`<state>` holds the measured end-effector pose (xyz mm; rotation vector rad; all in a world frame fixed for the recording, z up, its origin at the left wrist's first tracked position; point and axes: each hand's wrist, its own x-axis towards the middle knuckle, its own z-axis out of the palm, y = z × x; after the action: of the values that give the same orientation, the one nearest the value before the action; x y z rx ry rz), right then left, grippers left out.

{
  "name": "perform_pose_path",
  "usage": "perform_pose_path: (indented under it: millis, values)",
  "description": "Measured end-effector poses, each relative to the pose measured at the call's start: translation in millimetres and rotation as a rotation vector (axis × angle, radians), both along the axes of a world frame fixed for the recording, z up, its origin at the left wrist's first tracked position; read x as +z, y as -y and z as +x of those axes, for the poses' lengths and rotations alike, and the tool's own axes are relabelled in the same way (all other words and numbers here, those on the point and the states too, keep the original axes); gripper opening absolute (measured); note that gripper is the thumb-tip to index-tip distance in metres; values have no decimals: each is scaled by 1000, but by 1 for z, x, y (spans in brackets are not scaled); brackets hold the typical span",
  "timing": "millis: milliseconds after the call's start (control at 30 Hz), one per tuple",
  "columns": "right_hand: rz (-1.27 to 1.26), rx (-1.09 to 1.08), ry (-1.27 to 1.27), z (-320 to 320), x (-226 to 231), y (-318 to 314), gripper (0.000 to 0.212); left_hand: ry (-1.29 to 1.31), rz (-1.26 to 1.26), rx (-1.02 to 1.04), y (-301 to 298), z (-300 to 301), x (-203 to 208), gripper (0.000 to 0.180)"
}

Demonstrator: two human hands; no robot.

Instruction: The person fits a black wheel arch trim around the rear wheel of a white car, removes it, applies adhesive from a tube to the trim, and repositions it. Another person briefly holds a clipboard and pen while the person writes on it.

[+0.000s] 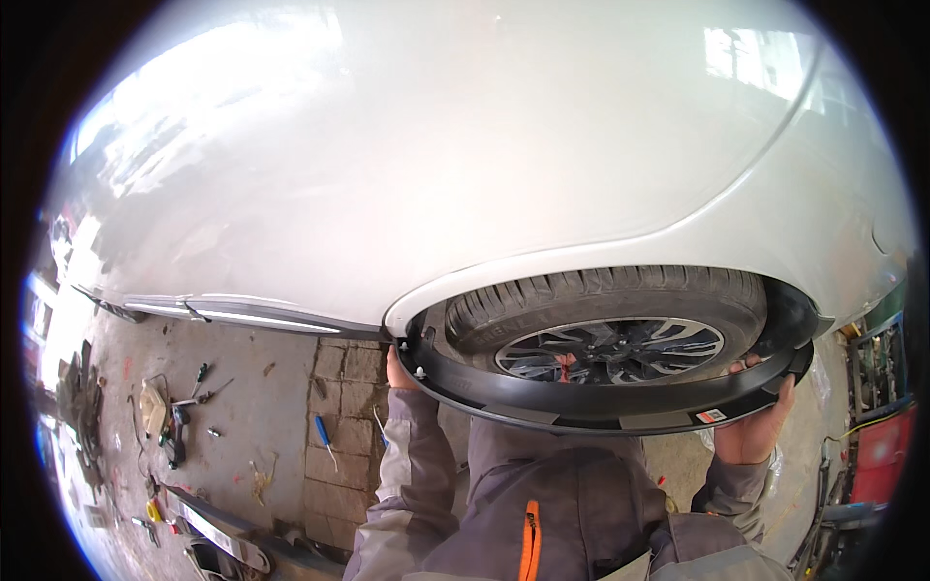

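Observation:
A curved black wheel arch trim (581, 399) spans the space before my body, with white clips near its left end and a small label towards the right. My left hand (398, 370) grips its left end, most of the fingers hidden behind the part. At the other end, my right hand (754, 433) is closed around the trim, with fingertips showing over the inner edge. Both trim ends sit close against the wheel opening of a white car (504, 194); whether they touch it I cannot tell. Inside the arch is a tyre (620, 298) on a spoked wheel (668, 353).
A blue-handled screwdriver (325, 441) lies on the paving bricks to the left. Farther left are a dark hand tool (176, 441), a cloth-like pale item (152, 407) and long dark trim pieces (228, 528). A red box (880, 460) stands at the right among stored parts.

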<state>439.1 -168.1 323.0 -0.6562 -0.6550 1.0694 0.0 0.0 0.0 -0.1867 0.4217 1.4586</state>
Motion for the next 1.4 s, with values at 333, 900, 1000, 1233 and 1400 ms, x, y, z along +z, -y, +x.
perform_pose_path:
  millis: [333, 900, 1000, 1233, 1400]
  values:
    - [113, -22, 119, -33, 34, -9, 50, -197, 102, -43, 4, -7, 12, 24]
    - [97, -70, 202, -34, 47, -35, 50, 8, 269, -59, -18, -7, -39, 44]
    - [95, -91, 178, -37, 53, -43, 52, -175, 192, 28, -16, 8, -21, 42]
    - [76, 16, 92, -66, 33, -46, 57, -622, 253, 170, -19, 21, -20, 41]
    - [-46, 451, 575, -124, 3, -66, 53, -157, 278, 25, -18, 9, -27, 42]
